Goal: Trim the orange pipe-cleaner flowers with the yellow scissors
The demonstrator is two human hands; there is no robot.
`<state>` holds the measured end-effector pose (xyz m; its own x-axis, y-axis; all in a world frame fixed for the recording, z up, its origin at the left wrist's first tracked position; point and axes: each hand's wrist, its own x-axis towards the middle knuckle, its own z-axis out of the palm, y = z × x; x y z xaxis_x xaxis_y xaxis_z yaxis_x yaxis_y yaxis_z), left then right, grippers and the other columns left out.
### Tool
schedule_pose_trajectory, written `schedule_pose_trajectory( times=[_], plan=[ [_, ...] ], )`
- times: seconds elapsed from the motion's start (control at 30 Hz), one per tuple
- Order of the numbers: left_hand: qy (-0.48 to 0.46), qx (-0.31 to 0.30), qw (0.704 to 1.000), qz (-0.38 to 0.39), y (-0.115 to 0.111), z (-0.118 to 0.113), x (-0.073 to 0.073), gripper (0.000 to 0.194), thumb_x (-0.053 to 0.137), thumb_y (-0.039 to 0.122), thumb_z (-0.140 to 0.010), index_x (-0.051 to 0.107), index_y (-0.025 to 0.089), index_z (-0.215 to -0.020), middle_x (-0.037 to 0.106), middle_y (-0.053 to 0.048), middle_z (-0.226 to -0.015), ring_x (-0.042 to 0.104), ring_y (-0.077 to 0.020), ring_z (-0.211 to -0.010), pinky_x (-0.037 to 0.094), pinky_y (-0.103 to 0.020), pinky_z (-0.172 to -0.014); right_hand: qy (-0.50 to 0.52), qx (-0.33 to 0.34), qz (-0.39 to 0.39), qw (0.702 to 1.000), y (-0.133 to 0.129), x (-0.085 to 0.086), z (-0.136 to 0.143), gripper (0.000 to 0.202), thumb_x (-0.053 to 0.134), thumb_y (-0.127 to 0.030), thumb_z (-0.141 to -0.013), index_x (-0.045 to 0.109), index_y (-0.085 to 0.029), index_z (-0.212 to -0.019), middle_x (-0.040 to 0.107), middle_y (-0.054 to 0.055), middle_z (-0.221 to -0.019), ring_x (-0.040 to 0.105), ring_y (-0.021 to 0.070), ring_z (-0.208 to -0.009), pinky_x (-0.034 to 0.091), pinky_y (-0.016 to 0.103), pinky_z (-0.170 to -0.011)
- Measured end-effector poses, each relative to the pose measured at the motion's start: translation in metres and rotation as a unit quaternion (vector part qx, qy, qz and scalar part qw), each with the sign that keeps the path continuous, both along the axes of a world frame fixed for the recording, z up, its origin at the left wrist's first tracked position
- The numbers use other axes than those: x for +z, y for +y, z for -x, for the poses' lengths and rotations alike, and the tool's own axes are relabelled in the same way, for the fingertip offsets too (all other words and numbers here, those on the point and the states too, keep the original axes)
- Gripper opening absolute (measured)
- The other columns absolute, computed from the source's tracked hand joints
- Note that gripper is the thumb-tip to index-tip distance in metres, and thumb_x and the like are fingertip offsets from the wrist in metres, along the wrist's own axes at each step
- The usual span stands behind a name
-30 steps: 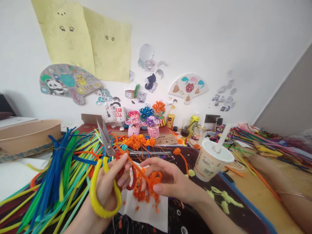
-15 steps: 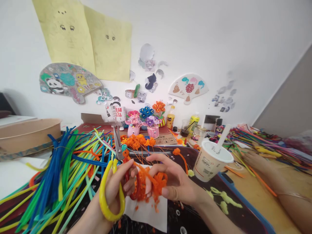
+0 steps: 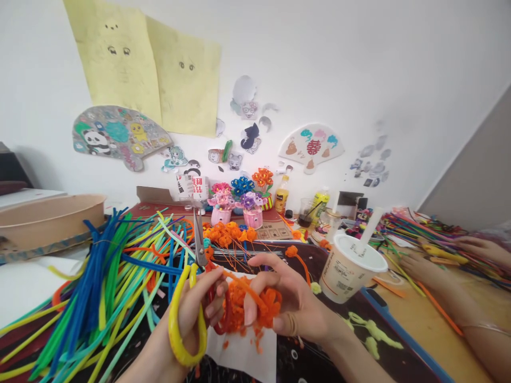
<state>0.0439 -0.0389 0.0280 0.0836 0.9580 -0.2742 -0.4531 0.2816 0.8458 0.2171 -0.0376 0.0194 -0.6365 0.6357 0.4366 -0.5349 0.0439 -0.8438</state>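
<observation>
My left hand [image 3: 191,311] is closed around a pair of scissors [image 3: 174,335] with yellow and red handles, blades pointing up and away. Its fingertips also pinch near one end of an orange pipe cleaner [image 3: 235,277]. My right hand [image 3: 303,306] has its thumb and fingers curled about a looped orange pipe-cleaner flower [image 3: 273,304], which the strip seems to join. Beneath both hands lies white paper [image 3: 265,361] scattered with orange fuzz; part of the orange pile there is hidden by my fingers.
Bundled pipe cleaners [image 3: 85,287] spread at left beside a tan basin [image 3: 51,218]. Finished orange flowers [image 3: 227,232] and potted flowers [image 3: 252,208] stand behind. A lidded cup with a straw [image 3: 351,271] is close on the right. Another person's hands [image 3: 423,274] work at far right.
The view has shifted slightly, so everything sits a little further right. My hands keep nearly the same pose on the scissors and orange flower. Another person's second hand now shows at the right edge.
</observation>
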Motion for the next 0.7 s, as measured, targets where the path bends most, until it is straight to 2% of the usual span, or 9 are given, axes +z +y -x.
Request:
schedule_pose_trajectory(
  times=[0.13, 0.3, 0.47, 0.57, 0.7],
  plan=[
    [-0.004, -0.006, 1.000, 0.020, 0.002, 0.001, -0.001, 0.049, 0.088, 0.048, -0.030, 0.051, 0.017, -0.037, 0.036, 0.009, -0.027, 0.026, -0.0002, -0.026, 0.022, -0.015, -0.029, 0.000, 0.014, 0.018, 1.000, 0.000, -0.001, 0.000, 0.058, 0.080, -0.022, -0.077, 0.053, -0.020, -0.128, 0.068, 0.004, -0.092, 0.067, 0.0169, -0.086, 0.051, 0.029, -0.078],
    [-0.017, 0.004, 1.000, 0.001, 0.007, 0.011, -0.001, 0.049, 0.087, 0.049, -0.034, 0.049, 0.019, -0.038, 0.034, 0.010, -0.027, 0.029, -0.0012, -0.027, 0.028, -0.016, -0.031, -0.049, 0.043, 0.053, 0.996, 0.002, -0.002, 0.000, 0.065, 0.082, -0.023, -0.073, 0.050, -0.020, -0.129, 0.067, 0.004, -0.092, 0.067, 0.0170, -0.085, 0.049, 0.032, -0.081],
    [-0.019, 0.025, 0.999, -0.028, 0.010, 0.023, 0.004, 0.049, 0.086, 0.048, -0.042, 0.046, 0.020, -0.039, 0.034, 0.010, -0.027, 0.031, -0.0019, -0.028, 0.032, -0.017, -0.033, -0.143, 0.008, 0.084, 0.986, 0.006, -0.004, -0.001, 0.063, 0.084, -0.030, -0.069, 0.055, -0.022, -0.124, 0.063, 0.003, -0.095, 0.067, 0.0164, -0.080, 0.050, 0.030, -0.073],
    [-0.019, 0.043, 0.998, -0.030, 0.010, 0.023, 0.006, 0.053, 0.090, 0.048, -0.033, 0.045, 0.020, -0.038, 0.037, 0.010, -0.028, 0.031, -0.0016, -0.028, 0.032, -0.016, -0.032, -0.163, -0.016, 0.081, 0.983, 0.007, -0.005, -0.001, 0.053, 0.080, -0.036, -0.073, 0.059, -0.022, -0.119, 0.062, 0.003, -0.098, 0.067, 0.0153, -0.077, 0.051, 0.031, -0.074],
    [-0.021, 0.060, 0.997, -0.031, 0.010, 0.021, 0.007, 0.055, 0.091, 0.048, -0.026, 0.045, 0.019, -0.036, 0.037, 0.010, -0.027, 0.030, -0.0009, -0.027, 0.031, -0.016, -0.030, -0.204, -0.079, 0.058, 0.974, 0.008, -0.004, 0.000, 0.038, 0.078, -0.034, -0.077, 0.066, -0.020, -0.110, 0.063, 0.004, -0.104, 0.064, 0.0119, -0.077, 0.050, 0.027, -0.074]
  ],
)
